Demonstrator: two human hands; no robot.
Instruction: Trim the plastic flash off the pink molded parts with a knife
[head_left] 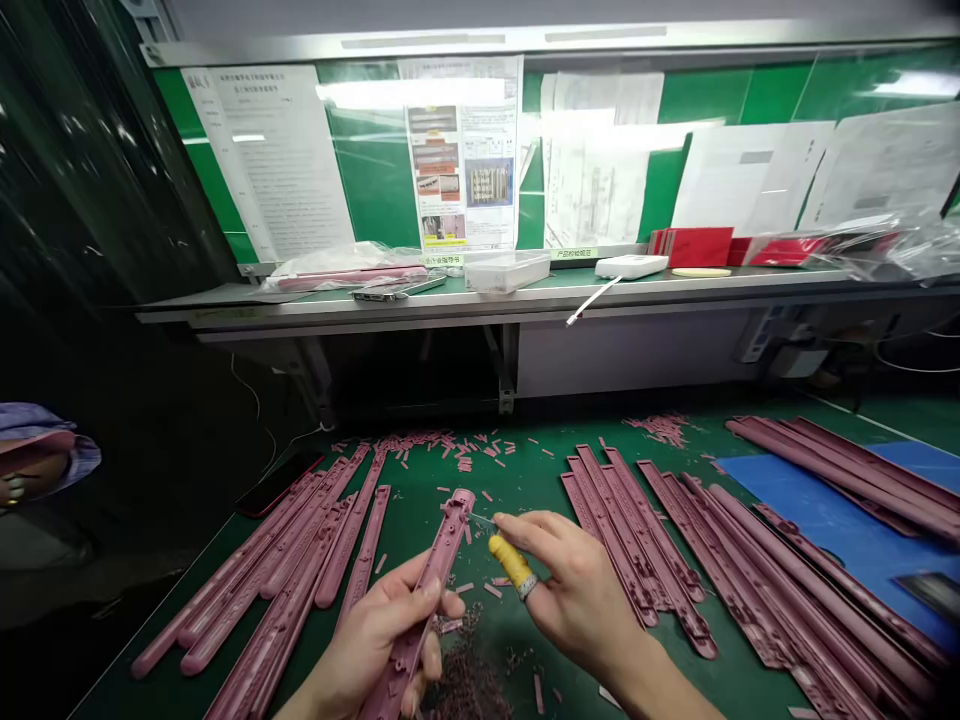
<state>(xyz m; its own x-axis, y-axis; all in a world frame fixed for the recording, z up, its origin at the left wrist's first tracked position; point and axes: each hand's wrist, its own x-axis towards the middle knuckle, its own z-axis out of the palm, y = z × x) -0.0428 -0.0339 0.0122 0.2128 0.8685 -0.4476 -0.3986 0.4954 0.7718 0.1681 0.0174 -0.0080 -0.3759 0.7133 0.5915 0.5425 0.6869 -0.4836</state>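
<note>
My left hand (386, 625) is wrapped around a long pink plastic strip (444, 552), its far end tilted up and its ribbed inner side showing. My right hand (581, 580), with yellow tape (510, 560) around the thumb, pinches a thin blade (482, 521). The blade's tip meets the strip's edge near its far end; the rest of the tool is hidden in the fingers. Below both hands lies a heap of small dark pink shavings (472, 675). Similar strips lie in rows to the left (255, 570) and to the right (622, 530).
Small pink offcuts (465, 445) scatter across the green tabletop (517, 470). A dark phone (279, 483) lies at the back left. More strips rest on a blue sheet (795, 490) at right. A shelf edge (420, 318) spans the back. Another person's arm (45, 455) shows far left.
</note>
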